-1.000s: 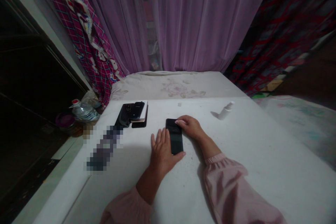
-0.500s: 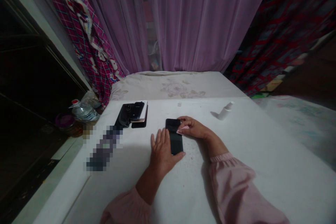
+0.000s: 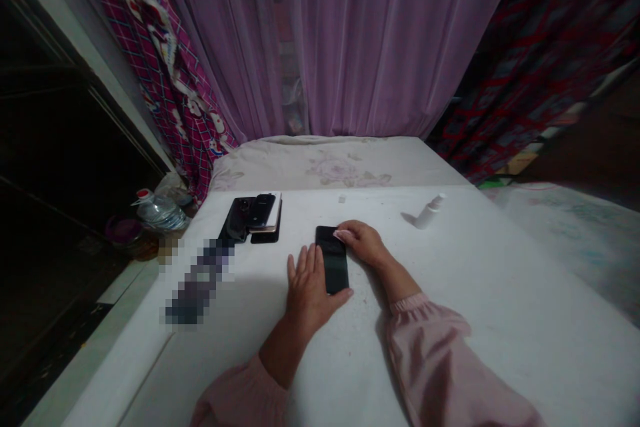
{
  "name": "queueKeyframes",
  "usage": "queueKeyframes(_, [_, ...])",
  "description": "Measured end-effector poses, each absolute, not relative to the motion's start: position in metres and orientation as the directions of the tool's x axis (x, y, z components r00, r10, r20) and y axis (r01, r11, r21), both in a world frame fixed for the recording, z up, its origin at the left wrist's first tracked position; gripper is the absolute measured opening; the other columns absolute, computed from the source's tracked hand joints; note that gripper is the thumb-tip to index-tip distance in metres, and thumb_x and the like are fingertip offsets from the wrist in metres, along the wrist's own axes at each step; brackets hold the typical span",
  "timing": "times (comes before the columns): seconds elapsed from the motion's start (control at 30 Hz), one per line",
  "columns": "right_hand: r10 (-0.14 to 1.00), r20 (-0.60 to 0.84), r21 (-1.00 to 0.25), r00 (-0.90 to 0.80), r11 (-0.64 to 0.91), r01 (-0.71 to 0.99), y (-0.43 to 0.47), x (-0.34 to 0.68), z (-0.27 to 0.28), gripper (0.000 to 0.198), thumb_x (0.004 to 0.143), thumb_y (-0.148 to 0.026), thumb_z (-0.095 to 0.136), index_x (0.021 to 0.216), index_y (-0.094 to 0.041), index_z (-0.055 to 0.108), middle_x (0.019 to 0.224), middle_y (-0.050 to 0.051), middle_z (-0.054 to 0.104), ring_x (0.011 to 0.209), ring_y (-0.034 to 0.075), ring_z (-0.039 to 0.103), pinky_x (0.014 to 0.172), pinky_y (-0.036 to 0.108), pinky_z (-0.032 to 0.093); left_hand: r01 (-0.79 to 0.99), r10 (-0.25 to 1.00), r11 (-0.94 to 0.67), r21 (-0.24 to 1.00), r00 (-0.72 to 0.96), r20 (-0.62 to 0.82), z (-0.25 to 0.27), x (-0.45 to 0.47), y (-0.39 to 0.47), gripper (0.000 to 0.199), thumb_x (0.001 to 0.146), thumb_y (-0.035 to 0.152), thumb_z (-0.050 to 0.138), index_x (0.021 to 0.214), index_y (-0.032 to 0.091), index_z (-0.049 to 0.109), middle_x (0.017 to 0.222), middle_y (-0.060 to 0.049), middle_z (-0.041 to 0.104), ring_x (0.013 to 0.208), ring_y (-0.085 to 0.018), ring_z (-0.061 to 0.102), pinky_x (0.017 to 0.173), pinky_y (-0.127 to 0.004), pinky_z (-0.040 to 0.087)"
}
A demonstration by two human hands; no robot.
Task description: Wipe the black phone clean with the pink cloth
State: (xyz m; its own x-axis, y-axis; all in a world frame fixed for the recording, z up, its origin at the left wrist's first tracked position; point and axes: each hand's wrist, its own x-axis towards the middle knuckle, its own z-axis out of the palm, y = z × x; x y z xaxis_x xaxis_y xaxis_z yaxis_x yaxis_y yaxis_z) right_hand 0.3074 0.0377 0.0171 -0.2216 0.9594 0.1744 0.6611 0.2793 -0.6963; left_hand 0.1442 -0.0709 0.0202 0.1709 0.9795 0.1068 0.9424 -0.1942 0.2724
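A black smartphone [image 3: 336, 267] lies screen up on the white-covered table. My left hand [image 3: 307, 290] rests flat along its left side, fingers spread, with the thumb across the phone's bottom edge. At the top right of the phone, my right hand [image 3: 364, 241] is closed, its fingertips pressed on the screen. A small bit of pink cloth [image 3: 339, 233] shows at those fingertips; most of it is hidden under the hand.
To the left lie several dark phones [image 3: 239, 219], with a black and white phone [image 3: 265, 211] stacked on top. A white spray bottle [image 3: 429, 212] stands at the right, near a tiny white piece [image 3: 342, 199]. A blurred-out patch [image 3: 200, 283] covers something at the left edge.
My right hand has slid slightly up and left across the top of the phone, and less of the pink cloth shows. The left hand and the phone stay in place.
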Motion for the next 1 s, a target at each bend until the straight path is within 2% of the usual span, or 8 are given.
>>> queueKeyframes(0.2, [0.98, 0.177, -0.596, -0.091, 0.181, 0.782, 0.035, 0.3, 0.02, 0.021, 0.09, -0.036, 0.053, 0.092, -0.025, 0.072, 0.093, 0.003, 0.074, 0.088, 0.019, 0.066, 0.075, 0.027, 0.045, 0.94, 0.979, -0.196, 0.279, 0.171, 0.113, 0.02, 0.147, -0.072, 0.093, 0.078, 0.06, 0.061, 0.146, 0.004, 0.03, 0.151, -0.021, 0.034, 0.143, -0.035, 0.025, 0.117, -0.057, 0.012])
queueKeyframes(0.47, [0.981, 0.184, -0.576, -0.063, 0.159, 0.802, 0.036, 0.298, 0.019, 0.024, 0.09, -0.038, 0.052, 0.093, -0.025, 0.072, 0.093, 0.005, 0.074, 0.086, 0.021, 0.066, 0.074, 0.029, 0.046, 0.939, 0.979, -0.198, 0.283, 0.174, 0.106, 0.022, 0.146, -0.072, 0.093, 0.078, 0.06, 0.061, 0.146, 0.005, 0.03, 0.151, -0.021, 0.035, 0.143, -0.036, 0.025, 0.116, -0.058, 0.013])
queueKeyframes(0.6, [0.98, 0.181, -0.632, -0.084, 0.181, 0.753, 0.038, 0.301, 0.016, 0.022, 0.087, -0.038, 0.055, 0.09, -0.025, 0.073, 0.09, 0.003, 0.074, 0.084, 0.02, 0.065, 0.074, 0.029, 0.046, 0.94, 0.978, -0.2, 0.277, 0.174, 0.116, 0.02, 0.145, -0.072, 0.094, 0.077, 0.06, 0.062, 0.147, 0.007, 0.029, 0.151, -0.021, 0.036, 0.143, -0.036, 0.026, 0.116, -0.058, 0.013])
queueKeyframes(0.83, [0.973, 0.142, -0.818, -0.181, 0.218, 0.532, 0.04, 0.309, 0.01, 0.022, 0.078, -0.041, 0.062, 0.078, -0.021, 0.072, 0.078, 0.002, 0.07, 0.075, 0.018, 0.064, 0.071, 0.028, 0.049, 0.938, 0.979, -0.197, 0.286, 0.174, 0.104, 0.022, 0.143, -0.072, 0.093, 0.077, 0.059, 0.061, 0.147, 0.006, 0.029, 0.151, -0.021, 0.035, 0.143, -0.036, 0.025, 0.116, -0.058, 0.012])
queueKeyframes(1.0, [0.949, 0.122, -0.876, -0.291, 0.241, 0.418, 0.042, 0.315, 0.011, 0.01, 0.071, -0.031, 0.071, 0.072, -0.021, 0.073, 0.101, 0.006, 0.07, 0.096, 0.02, 0.064, 0.089, 0.033, 0.048, 0.939, 0.976, -0.204, 0.275, 0.175, 0.126, 0.02, 0.141, -0.072, 0.092, 0.078, 0.06, 0.061, 0.147, 0.008, 0.029, 0.15, -0.021, 0.037, 0.142, -0.036, 0.027, 0.115, -0.059, 0.015])
